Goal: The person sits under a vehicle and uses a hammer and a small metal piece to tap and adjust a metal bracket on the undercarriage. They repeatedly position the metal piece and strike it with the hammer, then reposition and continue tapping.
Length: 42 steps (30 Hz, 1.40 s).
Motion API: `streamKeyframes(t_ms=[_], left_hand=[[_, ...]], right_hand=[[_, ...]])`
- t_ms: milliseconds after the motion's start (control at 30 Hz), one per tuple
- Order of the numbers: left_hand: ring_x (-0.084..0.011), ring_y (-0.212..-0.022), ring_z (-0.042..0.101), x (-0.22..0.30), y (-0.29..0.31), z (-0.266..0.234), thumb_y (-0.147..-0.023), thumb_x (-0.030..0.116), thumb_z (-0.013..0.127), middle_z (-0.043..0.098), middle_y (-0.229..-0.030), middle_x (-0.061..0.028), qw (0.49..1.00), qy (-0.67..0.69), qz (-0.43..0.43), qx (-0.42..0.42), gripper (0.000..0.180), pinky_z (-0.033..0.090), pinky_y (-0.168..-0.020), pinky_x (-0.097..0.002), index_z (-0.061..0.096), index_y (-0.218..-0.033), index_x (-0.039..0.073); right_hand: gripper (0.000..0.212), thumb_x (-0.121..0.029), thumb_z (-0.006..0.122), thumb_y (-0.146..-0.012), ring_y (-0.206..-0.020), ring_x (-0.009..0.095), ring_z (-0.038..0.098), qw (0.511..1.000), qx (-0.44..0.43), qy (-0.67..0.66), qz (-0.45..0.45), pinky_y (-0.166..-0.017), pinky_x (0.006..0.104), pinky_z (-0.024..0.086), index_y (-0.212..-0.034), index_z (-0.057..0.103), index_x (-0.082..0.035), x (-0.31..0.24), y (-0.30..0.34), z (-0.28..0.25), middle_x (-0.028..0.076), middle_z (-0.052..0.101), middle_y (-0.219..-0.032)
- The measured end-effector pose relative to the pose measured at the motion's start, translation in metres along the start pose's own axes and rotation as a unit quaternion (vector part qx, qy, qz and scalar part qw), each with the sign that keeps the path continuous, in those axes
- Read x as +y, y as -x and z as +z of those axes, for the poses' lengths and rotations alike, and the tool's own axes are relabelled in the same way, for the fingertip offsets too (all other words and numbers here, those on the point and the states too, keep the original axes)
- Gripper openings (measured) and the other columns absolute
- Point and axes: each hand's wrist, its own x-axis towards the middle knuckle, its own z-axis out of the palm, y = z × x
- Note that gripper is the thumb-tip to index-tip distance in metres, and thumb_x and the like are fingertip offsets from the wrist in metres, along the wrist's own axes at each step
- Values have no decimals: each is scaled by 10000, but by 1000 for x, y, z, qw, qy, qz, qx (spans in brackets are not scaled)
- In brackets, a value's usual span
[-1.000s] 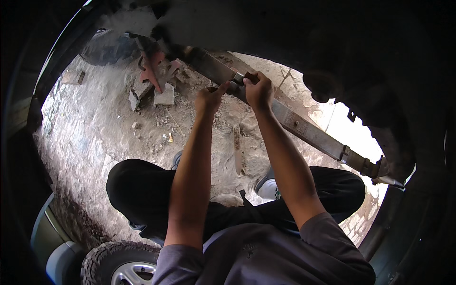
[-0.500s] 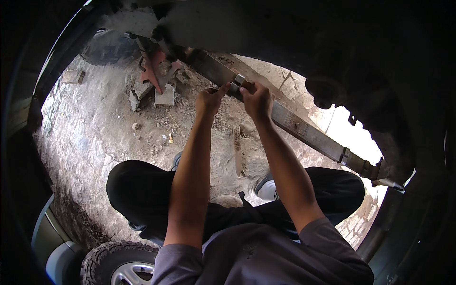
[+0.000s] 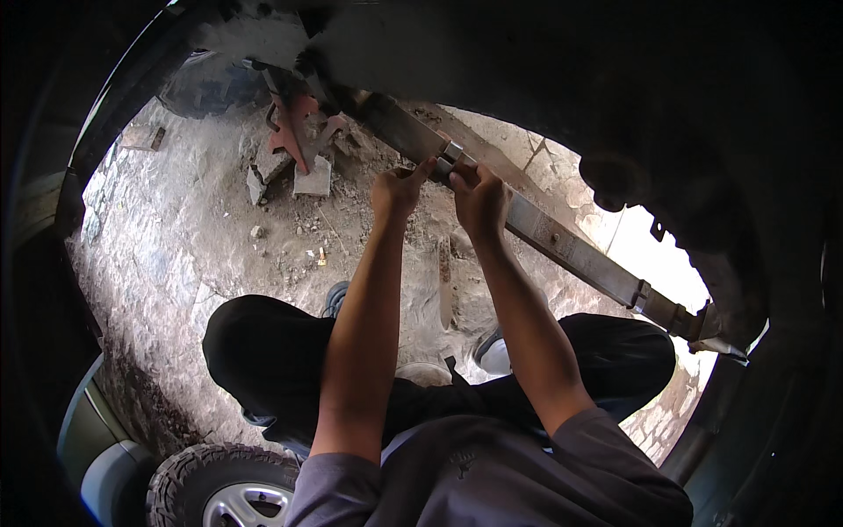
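Both hands, L & R, grip leaf spring at metal clamp.

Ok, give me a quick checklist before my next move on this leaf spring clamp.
1. Left hand at the metal clamp: ok.
2. Right hand on the leaf spring beside the clamp: ok.
3. Clamp tight or loose: cannot tell.
4. Far spring end attached by the shackle: cannot tell.
5. Red stand upright on stone blocks: ok.
6. Loose flat bar on ground near feet: not ok.

Grey steel leaf spring, rust-red jack stand (dusty), black trousers.
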Motion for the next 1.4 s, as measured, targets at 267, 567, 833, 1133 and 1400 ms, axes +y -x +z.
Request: streamKeyframes(t_ms=[267, 567, 833, 1133, 1400], left_hand=[[-258, -667, 695, -3, 3, -1, -731, 722, 796, 685, -649, -113, 1000, 12, 0, -10, 707, 531, -675, -406, 732, -686, 20], [-226, -596, 662, -3, 4, 1, -726, 725, 798, 658, -604, -94, 1000, 28, 3, 3, 706, 509, -623, -395, 734, -697, 23], [-237, -665, 693, 0, 9, -1, -728, 740, 786, 685, -650, -96, 1000, 20, 5, -1, 722, 526, -681, -390, 767, -748, 18], [-290, -785, 737, -3, 5, 2, -727, 729, 787, 737, -745, -140, 1000, 13, -4, 2, 716, 545, -768, -415, 792, -825, 20], [-186, -523, 579, -9, 4, -1, -751, 686, 814, 593, -541, -57, 997, 73, 16, -8, 695, 452, -552, -388, 664, -601, 25]], right_hand=[[294, -274, 805, -828, -912, 360, 740, 1000, 13, 2, -21, -867, 437, 545, -1024, 772, -58, -4, 2, -1, 187, 764, -937], [254, -267, 804, -842, -916, 306, 750, 1000, -1, 27, -4, -886, 400, 538, -1029, 779, -98, 0, 1, 3, 134, 780, -942], [253, -254, 808, -835, -929, 300, 752, 999, 4, 40, 19, -888, 406, 546, -1033, 783, -99, -9, -2, -2, 136, 781, -955], [304, -269, 818, -812, -948, 360, 736, 998, 6, 23, 52, -843, 450, 557, -1021, 768, -54, -5, -11, -2, 194, 762, -973], [351, -334, 843, -781, -937, 334, 746, 996, -18, 1, 90, -866, 430, 555, -1029, 789, -92, -12, -13, -9, 174, 772, -945]])
